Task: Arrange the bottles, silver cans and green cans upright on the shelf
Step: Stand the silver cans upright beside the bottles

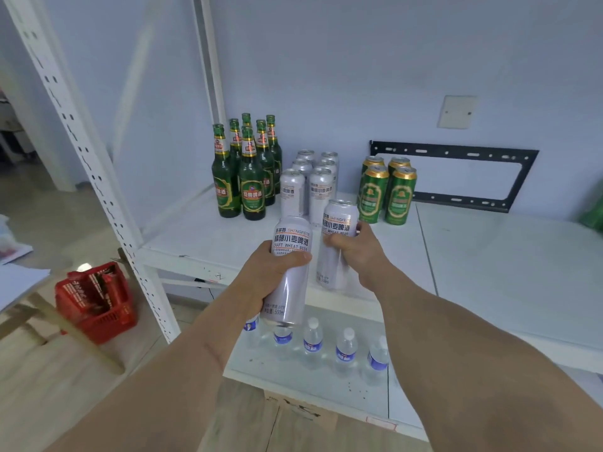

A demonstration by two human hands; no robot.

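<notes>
Head view of a white shelf point(489, 256) against a wall. Rear cans in the silver cluster point(310, 181) and rear bottles in the green bottle group point(243, 171) are partly covered by those in front, so exact counts are uncertain; all visible ones stand upright on the shelf, bottles at left, silver cans in the middle, four green cans point(386, 190) at right. A green object at the far right edge is cut off and cannot be identified. The lower shelf's water bottles point(326, 344) are blurred, and the leftmost is partly hidden behind the held can.

Left hand point(274, 272): fingers wrapped around the middle of a silver can point(288, 265), held tilted in the air before the shelf edge, its top leaning slightly left. Right hand point(352, 247): closed around a second silver can point(336, 243), nearly upright just beside the first; whether its base touches the shelf cannot be told. Both forearms reach forward from the bottom of the view. A red basket point(98, 301) sits on the floor at left.
</notes>
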